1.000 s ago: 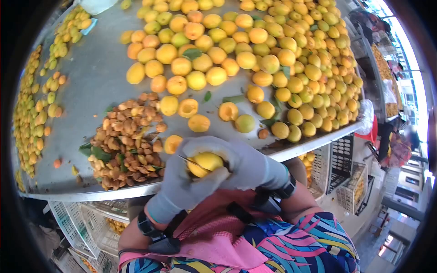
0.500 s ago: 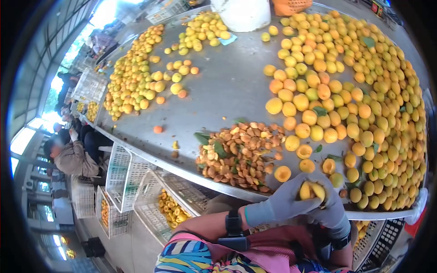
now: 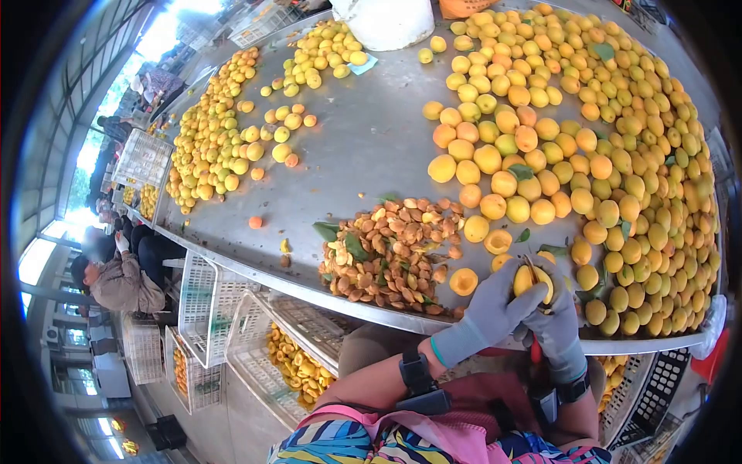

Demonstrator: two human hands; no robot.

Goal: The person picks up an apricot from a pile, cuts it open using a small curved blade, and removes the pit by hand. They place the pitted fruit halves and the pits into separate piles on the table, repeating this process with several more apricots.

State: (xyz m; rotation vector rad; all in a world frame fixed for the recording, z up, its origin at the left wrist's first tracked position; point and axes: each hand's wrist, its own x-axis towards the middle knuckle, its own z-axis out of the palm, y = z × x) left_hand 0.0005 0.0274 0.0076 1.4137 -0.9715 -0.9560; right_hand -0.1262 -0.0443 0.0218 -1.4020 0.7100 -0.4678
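Observation:
My left hand [image 3: 497,303], in a grey glove, is closed around an apricot [image 3: 543,284] near the table's front edge. My right hand [image 3: 558,329], also gloved in grey, is pressed against the same fruit from the other side. A thin dark blade [image 3: 529,264] shows at the fruit, and a red handle [image 3: 536,349] sticks out below the right hand; it looks like a small knife, mostly hidden by the fingers. Left of my hands lies a heap of brown apricot pits [image 3: 394,251] mixed with leaves. Halved apricots [image 3: 464,281] rest between the heap and my hands.
Whole apricots [image 3: 618,178] cover the right side of the metal table [image 3: 363,127], with another group [image 3: 209,147] on the left. A white bucket [image 3: 386,23] stands at the back. Below the front edge, a crate [image 3: 247,340] holds apricot halves. A seated person [image 3: 124,282] is at left.
The view has shifted, so the table's contents sit slightly further left and higher. Both hands are still together on an apricot, and the blade and red handle now show.

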